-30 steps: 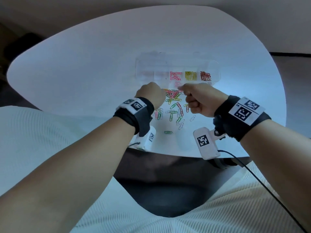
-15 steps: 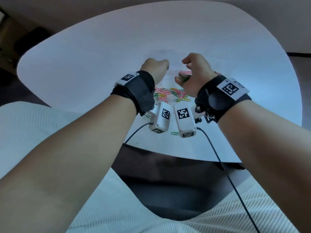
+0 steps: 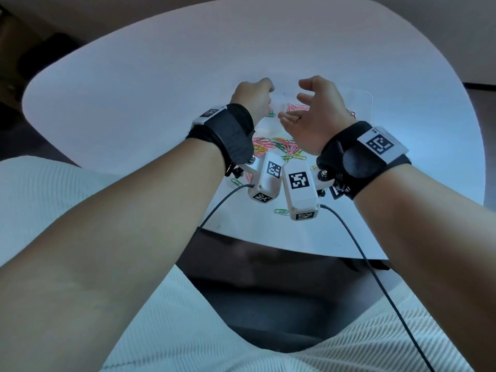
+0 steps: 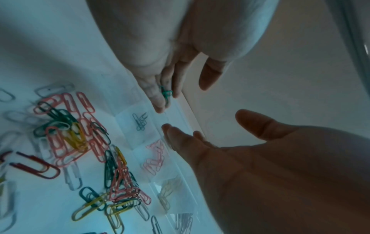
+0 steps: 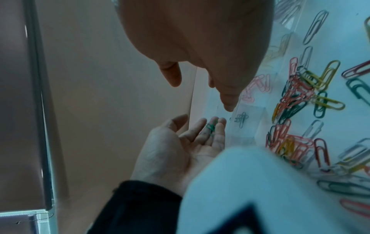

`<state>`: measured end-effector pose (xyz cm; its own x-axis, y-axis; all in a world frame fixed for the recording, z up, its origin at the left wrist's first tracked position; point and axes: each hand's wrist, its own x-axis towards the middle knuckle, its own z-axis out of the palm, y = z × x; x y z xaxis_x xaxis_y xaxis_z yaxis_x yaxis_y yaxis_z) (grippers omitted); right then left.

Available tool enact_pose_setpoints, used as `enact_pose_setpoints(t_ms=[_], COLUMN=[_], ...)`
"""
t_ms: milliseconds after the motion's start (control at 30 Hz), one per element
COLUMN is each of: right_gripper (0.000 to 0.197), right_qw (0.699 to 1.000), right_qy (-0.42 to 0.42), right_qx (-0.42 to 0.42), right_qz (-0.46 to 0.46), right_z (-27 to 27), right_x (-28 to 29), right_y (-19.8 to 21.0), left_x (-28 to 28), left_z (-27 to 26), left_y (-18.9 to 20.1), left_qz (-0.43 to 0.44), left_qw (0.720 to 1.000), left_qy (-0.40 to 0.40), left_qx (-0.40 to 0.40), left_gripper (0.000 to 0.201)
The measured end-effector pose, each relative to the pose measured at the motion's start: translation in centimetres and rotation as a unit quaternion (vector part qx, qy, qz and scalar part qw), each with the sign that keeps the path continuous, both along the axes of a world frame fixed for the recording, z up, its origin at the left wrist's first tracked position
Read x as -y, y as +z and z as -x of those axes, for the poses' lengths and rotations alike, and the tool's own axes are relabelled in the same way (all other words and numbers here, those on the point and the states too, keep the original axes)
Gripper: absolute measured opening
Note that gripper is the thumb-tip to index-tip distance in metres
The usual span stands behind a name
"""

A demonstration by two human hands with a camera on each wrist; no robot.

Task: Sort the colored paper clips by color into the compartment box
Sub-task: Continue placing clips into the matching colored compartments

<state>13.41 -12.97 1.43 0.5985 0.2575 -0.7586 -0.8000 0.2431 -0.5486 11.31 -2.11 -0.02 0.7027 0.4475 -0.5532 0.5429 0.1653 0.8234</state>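
Observation:
A clear compartment box (image 3: 371, 103) lies behind both hands; its cells hold green clips (image 4: 140, 123), pink clips (image 4: 156, 158) and pale yellow ones (image 4: 168, 190). My left hand (image 3: 265, 87) (image 5: 200, 125) hovers over the green cell, palm turned inward, fingers straight. A small green clip bundle (image 5: 211, 127) (image 4: 166, 93) rests between two of its fingers. My right hand (image 3: 298, 100) (image 4: 204, 125) faces it a short way off, fingers spread and relaxed, holding nothing. The mixed pile of loose clips (image 3: 281, 149) (image 4: 80, 142) lies just in front of the box.
The white table (image 3: 134, 103) has a rounded near edge close to my lap. Single green clips lie near that edge (image 3: 281, 211) and under my left wrist (image 3: 236, 181). The two wrist camera boxes and their black cables (image 3: 357, 251) hang below my wrists.
Both hands have lifted from the pile and moved forward over the box. The right hand has gone from curled to spread fingers. The view has tilted, so the hands hide most of the box.

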Motion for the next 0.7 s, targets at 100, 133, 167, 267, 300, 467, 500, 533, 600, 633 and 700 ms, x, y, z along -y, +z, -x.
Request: enact_pose_setpoints(t_ms=[100, 133, 167, 267, 300, 467, 500, 533, 600, 633, 700], right_gripper=[0.045, 0.046, 0.046, 0.044, 0.043, 0.028, 0.024, 0.020, 0.013, 0.011, 0.008], right_qw=[1.000, 1.000, 1.000, 1.000, 0.999, 0.993, 0.989, 0.983, 0.965, 0.952, 0.923], right_qy=[0.002, 0.005, 0.007, 0.014, 0.018, 0.083, 0.102, 0.124, 0.178, 0.209, 0.270], right_qx=[0.010, 0.014, 0.016, 0.025, 0.031, 0.079, 0.097, 0.118, 0.166, 0.190, 0.225], right_qz=[0.002, 0.003, 0.003, 0.003, 0.005, 0.041, 0.052, 0.064, 0.098, 0.118, 0.158], right_z=[0.1, 0.1, 0.1, 0.1, 0.2, 0.3, 0.5, 0.7, 1.4, 2.0, 3.2], right_x=[0.7, 1.0, 1.2, 1.9, 2.0, 3.5, 3.9, 4.5, 5.6, 6.2, 7.0], right_y=[-0.2, -0.2, -0.2, -0.2, -0.1, 0.4, 0.6, 0.8, 1.2, 1.3, 1.2], left_x=[0.1, 0.1, 0.0, 0.0, 0.1, -1.1, -1.6, -2.0, -2.6, -2.8, -3.0], left_z=[-0.3, -0.4, -0.4, -0.2, 0.0, 1.5, 2.1, 2.8, 4.5, 5.3, 6.7], left_y=[-0.2, -0.4, -0.4, 0.1, 0.7, 3.3, 3.9, 4.4, 5.1, 5.3, 5.3], left_qz=[0.004, 0.001, -0.002, -0.025, -0.036, -0.123, -0.146, -0.166, -0.207, -0.227, -0.258], left_qw=[0.999, 0.998, 0.998, 0.995, 0.994, 0.981, 0.975, 0.969, 0.954, 0.945, 0.928], left_qy=[-0.042, -0.057, -0.066, -0.091, -0.100, -0.142, -0.161, -0.179, -0.216, -0.235, -0.269], left_qx=[-0.015, -0.015, -0.013, 0.004, 0.014, 0.046, 0.046, 0.044, 0.034, 0.026, 0.012], left_gripper=[0.015, 0.016, 0.019, 0.016, 0.010, 0.020, 0.022, 0.022, 0.022, 0.022, 0.021])
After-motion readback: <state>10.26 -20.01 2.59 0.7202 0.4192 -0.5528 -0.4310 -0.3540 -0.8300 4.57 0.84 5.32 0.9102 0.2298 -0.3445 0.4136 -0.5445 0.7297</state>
